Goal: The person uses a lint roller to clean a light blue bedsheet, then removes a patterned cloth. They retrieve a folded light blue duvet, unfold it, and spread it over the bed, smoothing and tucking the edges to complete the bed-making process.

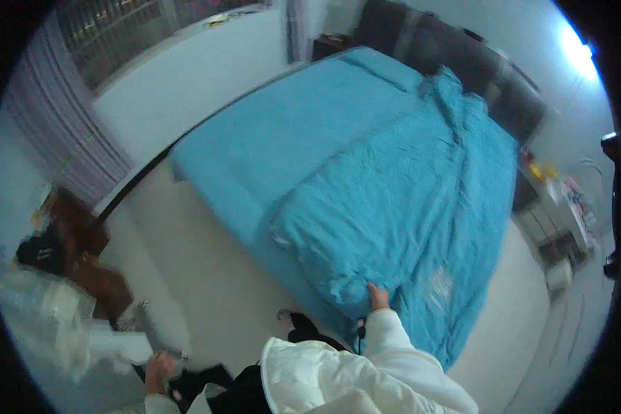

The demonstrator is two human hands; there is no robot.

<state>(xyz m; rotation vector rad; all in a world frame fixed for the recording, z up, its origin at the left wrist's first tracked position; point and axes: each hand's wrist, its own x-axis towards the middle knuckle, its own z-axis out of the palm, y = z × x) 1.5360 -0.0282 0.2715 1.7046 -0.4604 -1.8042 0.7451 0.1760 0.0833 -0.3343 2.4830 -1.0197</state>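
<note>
A rumpled turquoise duvet covers the right part of the bed, bunched near the headboard and hanging over the foot edge. My right hand is closed on the duvet at its near edge, where the cloth gathers around the thumb; the other fingers are mostly hidden. Well away from the bed, at the lower left, is my left hand, blurred, with its fingers hard to make out. Nothing shows in it. A matching turquoise sheet lies smooth on the left part of the bed.
A dark padded headboard stands behind a turquoise pillow. At left are a brown piece of furniture and a purplish curtain. A white cabinet with small items lies right of the bed. Pale floor borders the foot.
</note>
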